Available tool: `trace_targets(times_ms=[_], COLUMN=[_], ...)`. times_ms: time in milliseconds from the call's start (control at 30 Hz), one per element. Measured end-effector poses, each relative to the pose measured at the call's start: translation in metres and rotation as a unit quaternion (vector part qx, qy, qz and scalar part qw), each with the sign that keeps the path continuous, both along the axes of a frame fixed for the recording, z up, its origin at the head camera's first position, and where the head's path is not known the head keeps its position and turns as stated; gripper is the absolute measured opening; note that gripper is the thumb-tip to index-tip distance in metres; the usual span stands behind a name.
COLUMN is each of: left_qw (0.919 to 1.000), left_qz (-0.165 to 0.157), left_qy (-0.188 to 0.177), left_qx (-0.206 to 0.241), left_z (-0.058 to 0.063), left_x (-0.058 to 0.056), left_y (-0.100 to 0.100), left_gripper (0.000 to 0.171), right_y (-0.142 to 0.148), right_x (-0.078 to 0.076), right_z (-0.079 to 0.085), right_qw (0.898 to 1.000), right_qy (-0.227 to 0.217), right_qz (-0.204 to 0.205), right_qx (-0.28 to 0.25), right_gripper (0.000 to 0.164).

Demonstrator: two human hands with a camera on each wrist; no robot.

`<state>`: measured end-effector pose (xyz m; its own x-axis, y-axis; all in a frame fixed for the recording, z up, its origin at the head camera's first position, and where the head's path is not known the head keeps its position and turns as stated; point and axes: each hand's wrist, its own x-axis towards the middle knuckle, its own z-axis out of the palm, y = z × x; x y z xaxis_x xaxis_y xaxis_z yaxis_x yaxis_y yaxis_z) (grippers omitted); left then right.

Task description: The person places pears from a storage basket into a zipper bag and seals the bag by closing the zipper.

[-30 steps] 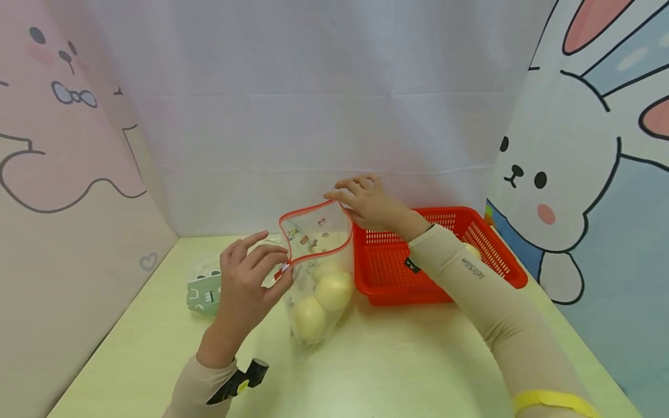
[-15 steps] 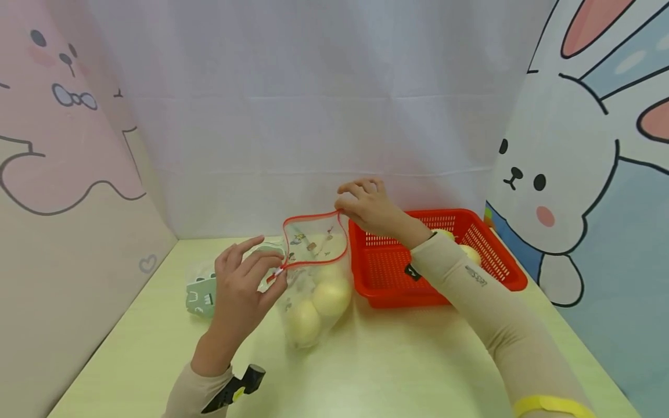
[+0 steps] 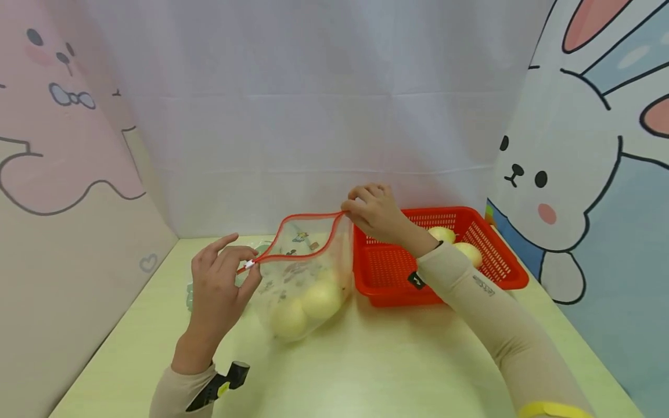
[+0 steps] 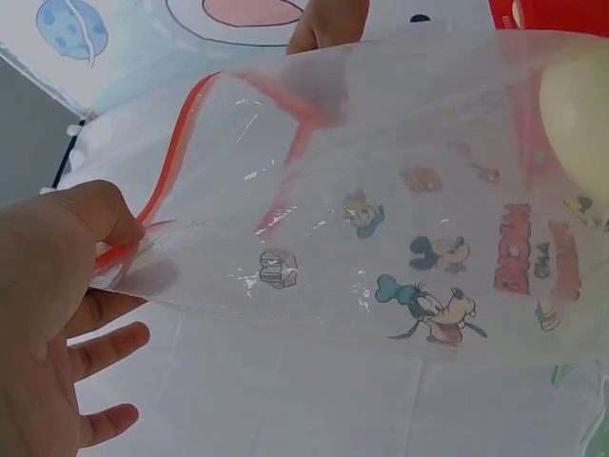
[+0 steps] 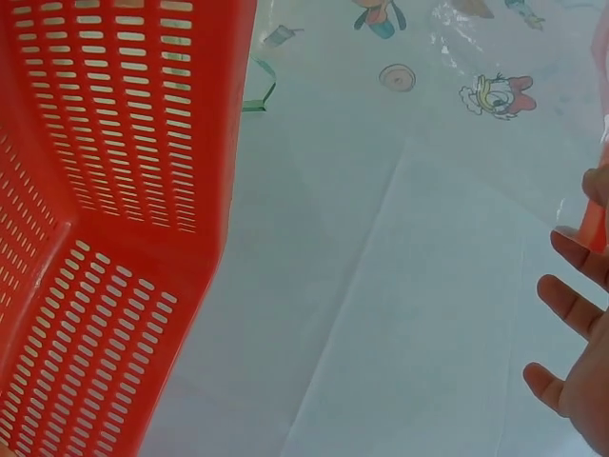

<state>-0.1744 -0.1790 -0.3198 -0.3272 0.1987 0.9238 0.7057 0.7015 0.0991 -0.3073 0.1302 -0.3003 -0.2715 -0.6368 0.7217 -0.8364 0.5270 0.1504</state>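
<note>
A clear zip bag [image 3: 284, 271] with a red zip rim and cartoon prints stands between the hands, its mouth pulled into a loop. Pale yellow round fruits [image 3: 321, 300] lie at its bottom. My left hand [image 3: 215, 290] pinches the slider end of the zip between thumb and index finger; in the left wrist view the other fingers [image 4: 109, 349] are spread. At the opposite corner, thumb and forefinger of my right hand [image 3: 377, 216] pinch the red rim. The right wrist view catches only part of that hand [image 5: 585, 324], at its right edge.
Right of the bag stands a red slotted basket [image 3: 389, 273] holding more pale yellow fruits [image 3: 468, 254], partly behind the right arm. A green printed packet [image 3: 190, 296] is mostly hidden behind the left hand. A white curtain [image 3: 324, 116] closes off the table's back.
My left hand has moved left, drawing the zip's slider end with it, and the bag's mouth has narrowed and stretched. The right hand has shifted slightly right and down. The fruits in the bag have shifted left.
</note>
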Motion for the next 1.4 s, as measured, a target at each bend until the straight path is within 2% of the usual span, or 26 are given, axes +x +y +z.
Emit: trace_targets(times_ms=[333,700,900,1100,1400], left_qw=[0.9991,0.9986,0.9985,0.9985,0.9983], left_qz=[0.041,0.048,0.051,0.047,0.047], left_qy=[0.003,-0.007,-0.020,-0.025,-0.034], left_qx=[0.010,0.023,0.008,0.011,0.000], left_z=[0.004,0.002,-0.004,-0.009,-0.010], left_x=[-0.005,-0.021,-0.033,-0.040,-0.041], left_y=[-0.026,-0.035,-0.036,-0.035,-0.036], left_gripper=[0.021,0.023,0.025,0.015,0.013], right_y=[0.003,0.011,0.016,0.020,0.022], right_x=[0.021,0.049,0.063,0.068,0.072], right_z=[-0.001,0.001,0.000,-0.003,-0.004], right_qw=[1.000,0.998,0.998,0.999,0.999], right_qy=[0.008,0.030,0.031,0.034,0.024], right_qz=[0.015,0.036,0.043,0.035,0.026], right_qx=[-0.021,-0.037,-0.036,-0.018,-0.015], right_gripper=[0.010,0.006,0.006,0.005,0.006])
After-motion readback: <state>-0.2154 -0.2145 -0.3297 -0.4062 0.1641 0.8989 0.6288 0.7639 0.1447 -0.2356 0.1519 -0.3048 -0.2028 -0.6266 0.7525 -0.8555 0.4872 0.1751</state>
